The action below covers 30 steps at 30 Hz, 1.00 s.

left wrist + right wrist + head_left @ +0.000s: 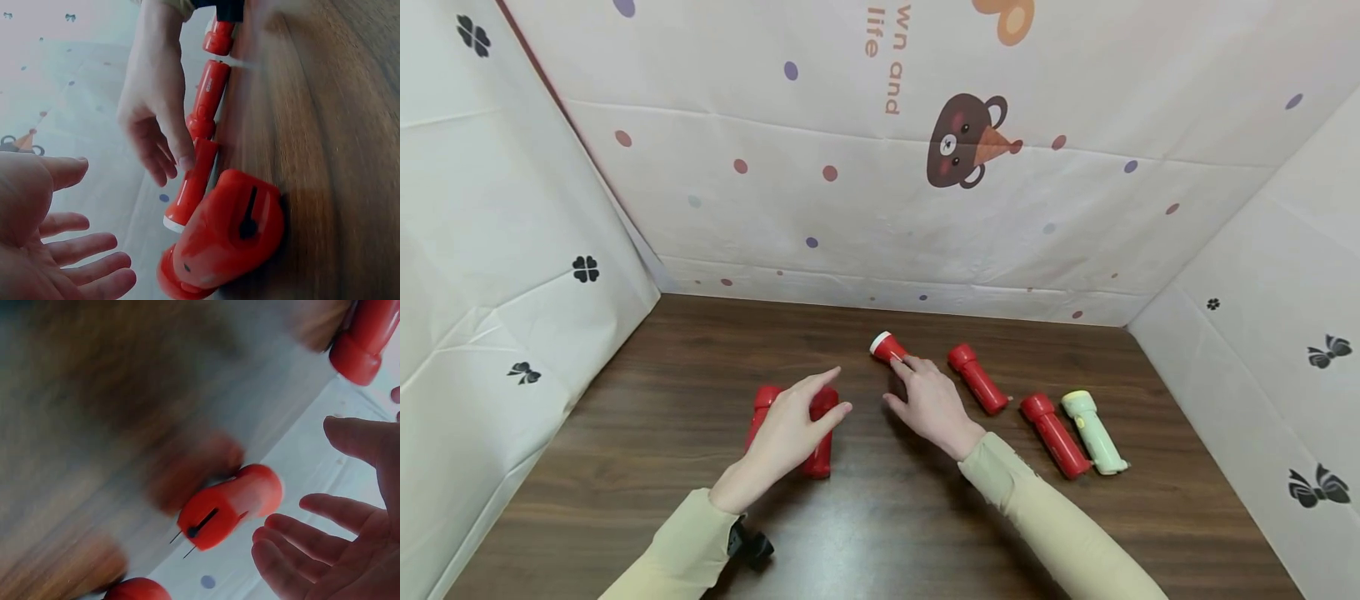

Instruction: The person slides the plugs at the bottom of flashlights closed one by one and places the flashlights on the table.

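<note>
Two red flashlights lie side by side at the left of the table, the nearer-to-centre one (820, 460) partly under my left hand (786, 429). That hand hovers above them, thumb and fingers spread, holding nothing. Over the back middle of the table, my right hand (931, 407) reaches toward a red flashlight with a white rim (886, 345), covering its rear part in the head view. In the right wrist view, the fingers (306, 540) of my right hand are extended and apart from a red flashlight (228, 503) with a slotted end.
To the right lie a red flashlight (977, 379), another red flashlight (1056, 436) and a pale green flashlight (1096, 433). A patterned white sheet (865, 208) stands along the back of the brown table (880, 533), with more sheets at both sides.
</note>
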### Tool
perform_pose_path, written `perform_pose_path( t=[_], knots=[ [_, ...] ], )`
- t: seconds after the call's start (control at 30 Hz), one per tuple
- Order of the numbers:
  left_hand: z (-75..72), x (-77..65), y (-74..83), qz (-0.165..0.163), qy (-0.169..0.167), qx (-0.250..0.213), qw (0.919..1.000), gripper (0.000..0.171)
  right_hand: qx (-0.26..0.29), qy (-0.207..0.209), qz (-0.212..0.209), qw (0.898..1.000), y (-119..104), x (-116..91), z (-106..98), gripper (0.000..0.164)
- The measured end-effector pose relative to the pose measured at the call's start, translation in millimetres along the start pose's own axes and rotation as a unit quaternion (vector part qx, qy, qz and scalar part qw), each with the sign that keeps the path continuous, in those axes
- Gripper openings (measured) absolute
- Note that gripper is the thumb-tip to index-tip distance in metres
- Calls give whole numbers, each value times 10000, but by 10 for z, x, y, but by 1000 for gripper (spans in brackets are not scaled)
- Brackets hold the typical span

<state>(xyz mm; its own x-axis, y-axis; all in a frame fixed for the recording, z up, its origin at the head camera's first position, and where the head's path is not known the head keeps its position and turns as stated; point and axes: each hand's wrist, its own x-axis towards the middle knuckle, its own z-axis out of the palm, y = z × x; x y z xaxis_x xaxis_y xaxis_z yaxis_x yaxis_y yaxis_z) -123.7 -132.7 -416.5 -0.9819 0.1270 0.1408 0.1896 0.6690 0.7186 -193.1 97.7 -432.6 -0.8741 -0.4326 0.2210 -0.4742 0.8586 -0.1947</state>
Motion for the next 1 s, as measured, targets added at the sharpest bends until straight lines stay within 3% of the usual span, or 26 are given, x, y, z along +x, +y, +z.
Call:
perform_pose_path(
  t=[0.3,1.0],
  knots=[
    [94,40,94,-78,-131,-256,9996,59,-118,-136,297,9994,98,160,-16,59],
    [232,122,238,-30,-1,-544,9985,55,-331,-608,529,9962,198,461,106,55]
  ],
)
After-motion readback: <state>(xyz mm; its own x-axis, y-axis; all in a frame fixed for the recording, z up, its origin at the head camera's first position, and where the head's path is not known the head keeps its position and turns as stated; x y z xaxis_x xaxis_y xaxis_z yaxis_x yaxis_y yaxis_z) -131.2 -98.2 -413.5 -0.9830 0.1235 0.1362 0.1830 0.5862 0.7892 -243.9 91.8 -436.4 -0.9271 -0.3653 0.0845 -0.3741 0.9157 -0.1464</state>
